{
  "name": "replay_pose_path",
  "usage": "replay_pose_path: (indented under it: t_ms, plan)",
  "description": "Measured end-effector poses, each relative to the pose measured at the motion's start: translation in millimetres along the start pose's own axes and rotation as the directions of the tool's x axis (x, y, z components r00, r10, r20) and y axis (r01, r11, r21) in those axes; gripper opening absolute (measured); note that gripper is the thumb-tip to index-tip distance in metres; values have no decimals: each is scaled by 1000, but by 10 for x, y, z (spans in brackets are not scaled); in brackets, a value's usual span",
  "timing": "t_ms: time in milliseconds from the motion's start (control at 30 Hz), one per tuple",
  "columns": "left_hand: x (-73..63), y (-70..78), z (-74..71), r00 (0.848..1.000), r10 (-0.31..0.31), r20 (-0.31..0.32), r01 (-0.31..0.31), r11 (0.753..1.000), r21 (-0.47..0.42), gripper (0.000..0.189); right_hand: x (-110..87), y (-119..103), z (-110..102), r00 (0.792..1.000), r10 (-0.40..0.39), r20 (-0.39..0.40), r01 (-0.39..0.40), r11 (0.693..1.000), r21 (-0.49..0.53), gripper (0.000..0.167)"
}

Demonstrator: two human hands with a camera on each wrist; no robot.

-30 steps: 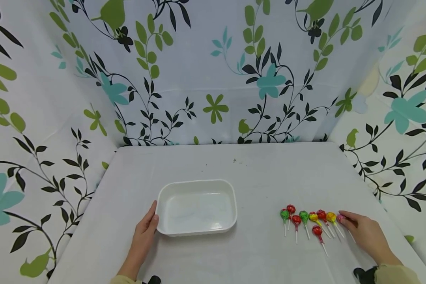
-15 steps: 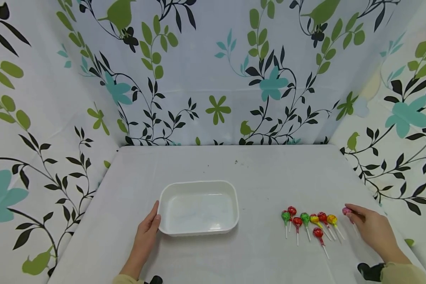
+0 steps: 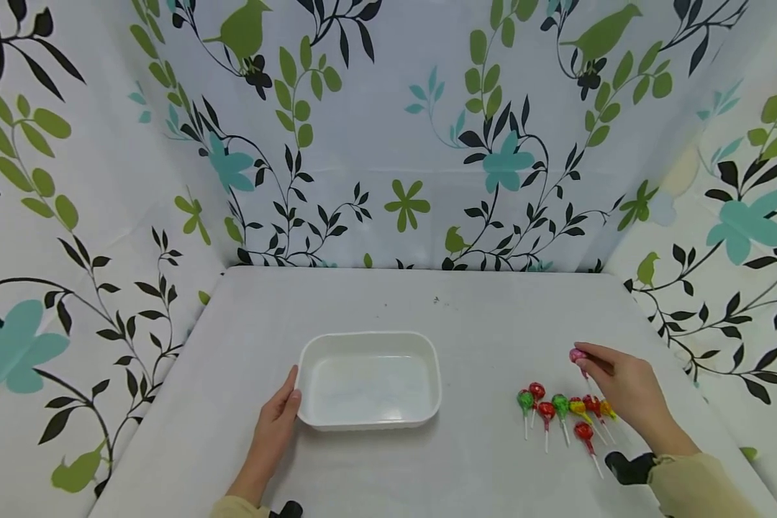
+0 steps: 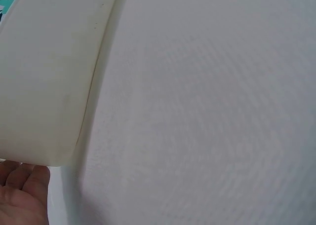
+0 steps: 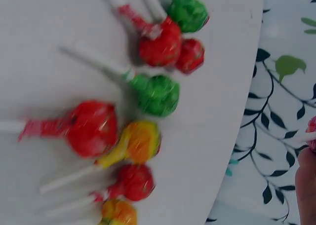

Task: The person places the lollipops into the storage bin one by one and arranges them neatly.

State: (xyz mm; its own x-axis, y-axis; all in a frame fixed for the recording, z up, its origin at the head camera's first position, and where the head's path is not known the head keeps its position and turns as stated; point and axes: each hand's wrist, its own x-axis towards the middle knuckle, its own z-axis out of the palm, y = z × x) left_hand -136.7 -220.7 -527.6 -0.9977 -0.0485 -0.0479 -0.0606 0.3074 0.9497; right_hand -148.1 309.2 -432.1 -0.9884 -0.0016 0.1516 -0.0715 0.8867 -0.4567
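Note:
My right hand point(image 3: 631, 392) pinches a pink-wrapped lollipop point(image 3: 578, 355) between thumb and fingertips, above the lollipop group, its candy end up and to the left. Part of this lollipop point(image 5: 312, 131) shows at the right edge of the right wrist view. Several red, green and yellow lollipops lie on the white table, among them a green lollipop point(image 3: 560, 404) and a red lollipop point(image 3: 583, 432) nearer the front. My left hand point(image 3: 275, 424) holds the left end of a white rectangular tray point(image 3: 369, 426); in the left wrist view its fingers point(image 4: 35, 183) meet the tray's end wall.
The white table point(image 3: 479, 460) ends at a back edge against a leaf-patterned curtain point(image 3: 401, 144), which also hangs at both sides. Small dark specks point(image 3: 437, 299) mark the cloth behind the tray. The tray's inside is bare.
My right hand has lifted the pink lollipop from the right end of the group and carried it left and upward. The left hand stays at the tray; the head view has shifted slightly.

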Motion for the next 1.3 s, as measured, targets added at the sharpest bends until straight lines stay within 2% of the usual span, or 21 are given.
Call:
replay_pose_path:
  t_ms: [167, 333, 567, 733, 867, 1000, 1167, 1300]
  plan:
    - [8, 2, -2, 1000, -7, -5, 7, 1000, -14, 54, 145, -408, 193, 998, -63, 14, 62, 996, 60, 35]
    - [21, 5, -1, 1000, -1, -17, 0, 1000, -28, 53, 301, -806, 422, 994, -98, 47, 91, 987, 136, 34]
    - [46, -10, -28, 999, 4, -37, -6, 999, -34, 52, 536, -1367, 815, 984, -150, 97, 130, 975, 182, 34]
    - [51, -21, -37, 998, 14, -61, -16, 999, -32, 51, 705, -1800, 1078, 971, -173, 168, 138, 970, 202, 33]
    - [56, -42, -34, 997, 34, -75, -36, 999, -28, 51, 825, -2122, 1273, 953, -215, 216, 176, 966, 188, 28]
    - [50, -56, -30, 997, 38, -73, -41, 998, -40, 51, 925, -2414, 1421, 921, -287, 264, 248, 953, 171, 20]
    - [26, -64, -24, 998, 39, -57, -43, 997, -59, 52, 1029, -2749, 1566, 849, -387, 360, 351, 922, 163, 10]
    - [7, -80, -17, 997, 46, -56, -50, 995, -82, 52, 1092, -2965, 1723, 798, -419, 434, 389, 907, 159, 5]
